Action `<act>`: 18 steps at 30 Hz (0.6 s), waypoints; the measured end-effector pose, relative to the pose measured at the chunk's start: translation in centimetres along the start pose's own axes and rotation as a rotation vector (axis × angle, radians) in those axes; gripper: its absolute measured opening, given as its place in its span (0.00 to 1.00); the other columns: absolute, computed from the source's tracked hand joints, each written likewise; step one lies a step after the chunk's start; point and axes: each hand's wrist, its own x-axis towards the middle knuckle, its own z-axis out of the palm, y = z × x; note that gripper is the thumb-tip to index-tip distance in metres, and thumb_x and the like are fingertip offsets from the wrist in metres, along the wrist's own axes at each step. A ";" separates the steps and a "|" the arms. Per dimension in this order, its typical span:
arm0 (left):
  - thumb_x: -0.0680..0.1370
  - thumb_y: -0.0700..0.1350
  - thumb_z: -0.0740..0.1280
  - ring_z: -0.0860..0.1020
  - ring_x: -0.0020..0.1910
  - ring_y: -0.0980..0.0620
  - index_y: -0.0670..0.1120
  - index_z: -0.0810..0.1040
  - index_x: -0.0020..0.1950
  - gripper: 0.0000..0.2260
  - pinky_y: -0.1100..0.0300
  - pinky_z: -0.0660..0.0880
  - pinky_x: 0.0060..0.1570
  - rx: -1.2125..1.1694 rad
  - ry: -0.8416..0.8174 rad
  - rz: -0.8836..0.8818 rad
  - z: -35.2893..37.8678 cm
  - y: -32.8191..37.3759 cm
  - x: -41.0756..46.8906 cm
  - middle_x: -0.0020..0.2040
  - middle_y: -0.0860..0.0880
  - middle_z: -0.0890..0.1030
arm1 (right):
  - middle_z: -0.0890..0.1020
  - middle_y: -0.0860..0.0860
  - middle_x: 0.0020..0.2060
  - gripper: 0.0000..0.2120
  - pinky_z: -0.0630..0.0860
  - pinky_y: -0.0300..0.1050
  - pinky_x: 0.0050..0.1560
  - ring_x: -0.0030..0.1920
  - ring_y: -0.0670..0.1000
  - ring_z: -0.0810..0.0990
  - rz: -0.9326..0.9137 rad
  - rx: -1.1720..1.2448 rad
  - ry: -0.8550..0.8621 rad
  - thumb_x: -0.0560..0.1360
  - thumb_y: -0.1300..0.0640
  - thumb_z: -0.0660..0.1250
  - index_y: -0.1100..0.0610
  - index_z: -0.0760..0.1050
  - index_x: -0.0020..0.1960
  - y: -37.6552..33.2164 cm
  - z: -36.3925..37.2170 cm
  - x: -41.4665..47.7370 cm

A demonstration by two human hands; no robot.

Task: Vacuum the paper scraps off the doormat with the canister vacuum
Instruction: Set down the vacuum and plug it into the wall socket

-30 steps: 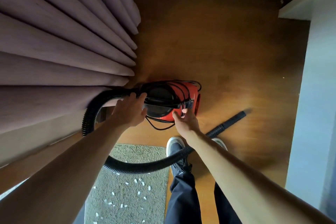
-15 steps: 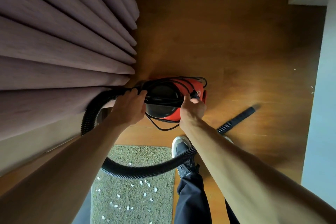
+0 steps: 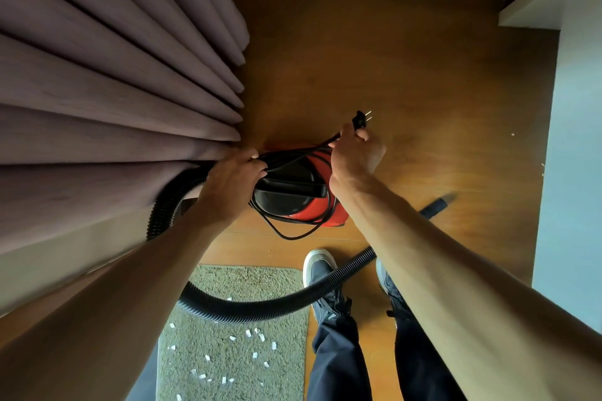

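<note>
Your right hand [image 3: 355, 153] has now lifted the plug [image 3: 361, 118] clear of the canister vacuum [image 3: 303, 195], fingers pinching its cord at frame centre; left hand [image 3: 233, 179] steadies it, fingers together. Power comes next.

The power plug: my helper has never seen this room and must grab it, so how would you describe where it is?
Start at the red canister vacuum on the wood floor beside the curtain. Black cord is looped around its body, and the right hand lifts one end above it. The power plug is the small black piece sticking out of that hand, the only thing there with two bare metal prongs.
</note>
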 end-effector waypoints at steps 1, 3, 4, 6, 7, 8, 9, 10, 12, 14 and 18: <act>0.78 0.39 0.69 0.79 0.44 0.41 0.40 0.84 0.46 0.05 0.47 0.78 0.42 -0.025 -0.003 0.015 -0.1 0.2 0.3 0.47 0.43 0.82 | 0.83 0.50 0.35 0.07 0.79 0.49 0.45 0.40 0.54 0.83 -0.025 -0.010 0.014 0.78 0.58 0.67 0.58 0.80 0.43 -0.6 0.0 0.1; 0.78 0.39 0.69 0.79 0.42 0.43 0.40 0.83 0.44 0.05 0.49 0.77 0.41 -0.073 -0.011 0.023 -0.4 0.9 0.8 0.43 0.43 0.83 | 0.83 0.50 0.35 0.06 0.80 0.51 0.46 0.40 0.54 0.84 -0.070 -0.040 0.028 0.77 0.57 0.68 0.55 0.80 0.41 -1.9 0.0 0.4; 0.78 0.39 0.69 0.78 0.40 0.43 0.40 0.82 0.43 0.06 0.51 0.75 0.39 -0.100 -0.019 0.016 -0.6 1.3 1.0 0.40 0.43 0.82 | 0.84 0.50 0.36 0.06 0.81 0.51 0.46 0.41 0.54 0.84 -0.085 -0.043 0.032 0.76 0.56 0.68 0.55 0.80 0.41 -2.5 -0.2 0.4; 0.79 0.41 0.67 0.76 0.35 0.45 0.42 0.81 0.41 0.08 0.54 0.68 0.35 -0.144 -0.028 -0.014 -1.0 2.1 1.4 0.35 0.44 0.79 | 0.85 0.52 0.38 0.05 0.81 0.50 0.46 0.41 0.53 0.84 -0.109 -0.036 0.037 0.76 0.56 0.69 0.56 0.81 0.43 -3.7 -0.5 0.4; 0.79 0.42 0.67 0.74 0.33 0.45 0.42 0.80 0.40 0.09 0.56 0.66 0.35 -0.160 -0.019 -0.026 -1.4 2.6 1.5 0.33 0.45 0.77 | 0.85 0.52 0.38 0.05 0.81 0.48 0.45 0.41 0.52 0.84 -0.121 -0.024 0.042 0.76 0.57 0.69 0.57 0.81 0.43 -4.3 -0.7 0.4; 0.79 0.42 0.68 0.72 0.32 0.46 0.42 0.80 0.40 0.09 0.56 0.65 0.34 -0.174 -0.005 -0.035 -1.7 3.1 1.7 0.32 0.45 0.75 | 0.84 0.51 0.38 0.04 0.81 0.47 0.45 0.42 0.52 0.84 -0.136 -0.010 0.046 0.76 0.57 0.69 0.56 0.80 0.43 -4.9 -0.9 0.3; 0.79 0.42 0.68 0.71 0.31 0.47 0.42 0.79 0.39 0.09 0.56 0.64 0.33 -0.193 0.005 -0.048 -2.0 3.7 1.9 0.31 0.46 0.73 | 0.84 0.50 0.38 0.04 0.81 0.46 0.46 0.42 0.52 0.84 -0.156 -0.001 0.048 0.76 0.57 0.69 0.55 0.79 0.42 -5.7 -1.2 0.2; 0.79 0.43 0.68 0.71 0.30 0.47 0.42 0.78 0.39 0.10 0.55 0.65 0.32 -0.223 0.010 -0.061 -2.3 4.3 2.2 0.31 0.46 0.74 | 0.83 0.48 0.38 0.05 0.81 0.45 0.47 0.42 0.51 0.84 -0.184 0.000 0.049 0.76 0.57 0.70 0.53 0.78 0.42 -6.5 -1.4 0.2; 0.80 0.44 0.68 0.75 0.30 0.45 0.42 0.78 0.38 0.11 0.51 0.70 0.30 -0.316 0.011 -0.086 -2.9 5.5 2.7 0.31 0.45 0.77 | 0.81 0.46 0.39 0.02 0.81 0.43 0.47 0.43 0.48 0.83 -0.259 -0.003 0.040 0.77 0.58 0.70 0.53 0.79 0.45 -8.2 -2.0 0.1; 0.80 0.46 0.68 0.78 0.32 0.46 0.44 0.77 0.39 0.11 0.50 0.75 0.33 -0.419 0.012 -0.131 -3.5 7.0 3.3 0.32 0.46 0.80 | 0.79 0.43 0.38 0.02 0.77 0.36 0.44 0.40 0.42 0.79 -0.345 -0.013 0.038 0.77 0.58 0.69 0.54 0.79 0.50 -9.9 -2.7 0.0; 0.80 0.48 0.68 0.81 0.34 0.50 0.44 0.79 0.42 0.10 0.51 0.78 0.38 -0.505 0.025 -0.166 -4.8 11.0 4.1 0.33 0.49 0.82 | 0.75 0.40 0.35 0.05 0.73 0.34 0.40 0.36 0.39 0.74 -0.484 -0.079 0.061 0.77 0.57 0.69 0.58 0.80 0.51 -13.0 -4.8 -0.2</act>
